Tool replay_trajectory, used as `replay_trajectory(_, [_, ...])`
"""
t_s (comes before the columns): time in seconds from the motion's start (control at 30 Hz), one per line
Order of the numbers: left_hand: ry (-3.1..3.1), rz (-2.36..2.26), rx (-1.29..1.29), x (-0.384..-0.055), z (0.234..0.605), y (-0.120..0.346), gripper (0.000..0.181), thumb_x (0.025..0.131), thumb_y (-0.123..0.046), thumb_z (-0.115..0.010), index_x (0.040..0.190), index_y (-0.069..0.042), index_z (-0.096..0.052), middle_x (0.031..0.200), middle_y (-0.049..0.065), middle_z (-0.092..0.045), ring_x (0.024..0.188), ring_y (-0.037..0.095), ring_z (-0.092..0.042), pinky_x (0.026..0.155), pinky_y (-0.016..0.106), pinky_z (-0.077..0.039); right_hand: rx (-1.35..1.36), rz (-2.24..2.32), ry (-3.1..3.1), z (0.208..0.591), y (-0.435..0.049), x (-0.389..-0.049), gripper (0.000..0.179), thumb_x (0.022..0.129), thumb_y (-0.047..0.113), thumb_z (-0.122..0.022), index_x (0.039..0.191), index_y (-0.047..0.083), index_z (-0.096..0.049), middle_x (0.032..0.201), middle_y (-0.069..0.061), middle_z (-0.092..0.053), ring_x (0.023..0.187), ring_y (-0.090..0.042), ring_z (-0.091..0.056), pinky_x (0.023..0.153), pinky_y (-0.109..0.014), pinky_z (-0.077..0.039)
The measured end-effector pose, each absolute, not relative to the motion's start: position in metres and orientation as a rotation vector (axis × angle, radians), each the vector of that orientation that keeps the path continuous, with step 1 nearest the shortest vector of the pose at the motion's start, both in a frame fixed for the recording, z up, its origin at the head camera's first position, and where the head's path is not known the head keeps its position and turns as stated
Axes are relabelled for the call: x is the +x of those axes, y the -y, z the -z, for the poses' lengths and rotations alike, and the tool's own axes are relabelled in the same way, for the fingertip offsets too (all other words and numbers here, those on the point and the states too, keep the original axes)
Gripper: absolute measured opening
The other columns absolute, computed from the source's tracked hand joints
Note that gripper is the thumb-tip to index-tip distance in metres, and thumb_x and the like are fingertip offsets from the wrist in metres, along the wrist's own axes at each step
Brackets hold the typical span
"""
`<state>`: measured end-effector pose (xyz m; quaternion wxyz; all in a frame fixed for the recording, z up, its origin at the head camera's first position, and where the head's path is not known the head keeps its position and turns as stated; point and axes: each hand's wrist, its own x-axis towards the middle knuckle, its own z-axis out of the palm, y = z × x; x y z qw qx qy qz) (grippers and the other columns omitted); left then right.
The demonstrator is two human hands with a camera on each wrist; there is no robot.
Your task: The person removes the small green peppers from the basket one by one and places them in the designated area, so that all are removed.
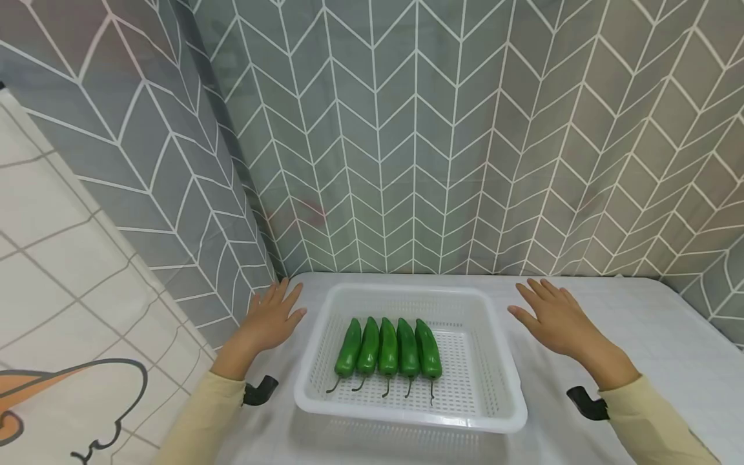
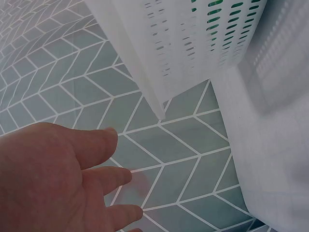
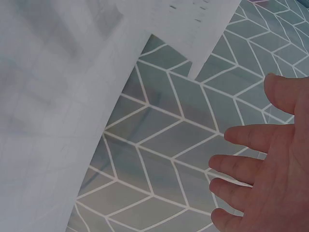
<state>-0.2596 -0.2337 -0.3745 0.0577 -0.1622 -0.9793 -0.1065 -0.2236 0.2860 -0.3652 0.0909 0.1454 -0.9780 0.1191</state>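
Observation:
Several green chili peppers (image 1: 387,349) lie side by side in a white plastic basket (image 1: 500,361), stems toward the near side. To the basket's left, my left hand (image 1: 270,323) hovers with fingers spread, holding nothing. My right hand (image 1: 555,320) is held off the basket's right side, also with spread fingers and an empty palm. In the left wrist view the left hand (image 2: 63,174) is apart from the basket's perforated wall (image 2: 188,43), and green shows through its slots. The right wrist view has the right hand (image 3: 260,164) apart from the basket's corner (image 3: 188,34).
The basket stands on a white-covered table (image 1: 604,323). Behind it hangs a grey curtain (image 1: 407,142) with a white chevron pattern, continuing along the left. A white cloth (image 1: 70,258) with grid lines and a cartoon print is at far left. Each wrist wears a black mount (image 1: 587,403).

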Motion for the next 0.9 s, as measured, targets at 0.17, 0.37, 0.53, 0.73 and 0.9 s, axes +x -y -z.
replay_trajectory(0.17, [2.963,0.336,-0.491,-0.265,0.384,0.237,0.062,0.108,-0.035,-0.043,0.157,0.001,-0.031,0.161,0.033,-0.017,0.147,0.055,-0.011,0.112,0.074,-0.008,0.450,-0.373,2.898,0.360,-0.278,-0.224,0.065,0.106,0.038,-0.053,0.145,-0.013,-0.044,0.150,-0.042,-0.033,0.139,-0.061,-0.024,0.109,-0.073,-0.016])
replay_trajectory(0.37, [2.959,0.358,-0.497,-0.265,0.384,0.237,0.061,0.108,-0.034,-0.043,0.157,0.002,-0.031,0.161,0.034,-0.016,0.146,0.056,-0.011,0.111,0.074,-0.007,0.476,-0.360,2.891,0.357,-0.272,-0.226,0.064,0.106,0.037,-0.053,0.145,-0.013,-0.044,0.150,-0.042,-0.033,0.139,-0.060,-0.025,0.110,-0.072,-0.017])
replay_trajectory(0.53, [2.977,0.380,-0.504,-0.261,0.379,0.234,0.062,0.109,-0.035,-0.042,0.156,0.002,-0.032,0.160,0.035,-0.017,0.146,0.057,-0.012,0.111,0.074,-0.010,0.496,-0.360,2.859,0.351,-0.266,-0.230,0.062,0.106,0.034,-0.055,0.145,-0.013,-0.043,0.148,-0.040,-0.037,0.139,-0.058,-0.028,0.110,-0.071,-0.019])
replay_trajectory(0.73, [2.974,0.371,-0.536,-0.262,0.378,0.231,0.062,0.109,-0.038,-0.040,0.156,0.002,-0.032,0.160,0.036,-0.018,0.145,0.057,-0.013,0.111,0.074,-0.012,0.522,-0.368,2.853,0.345,-0.260,-0.234,0.061,0.106,0.032,-0.055,0.145,-0.013,-0.044,0.148,-0.039,-0.039,0.139,-0.058,-0.027,0.111,-0.068,-0.019])
replay_trajectory(0.9, [2.950,0.383,-0.556,-0.263,0.381,0.230,0.059,0.109,-0.036,-0.041,0.156,0.000,-0.035,0.159,0.036,-0.021,0.145,0.058,-0.016,0.110,0.074,-0.015,0.556,-0.370,2.831,0.339,-0.254,-0.236,0.059,0.105,0.030,-0.056,0.144,-0.014,-0.044,0.146,-0.039,-0.041,0.138,-0.058,-0.030,0.111,-0.069,-0.020])
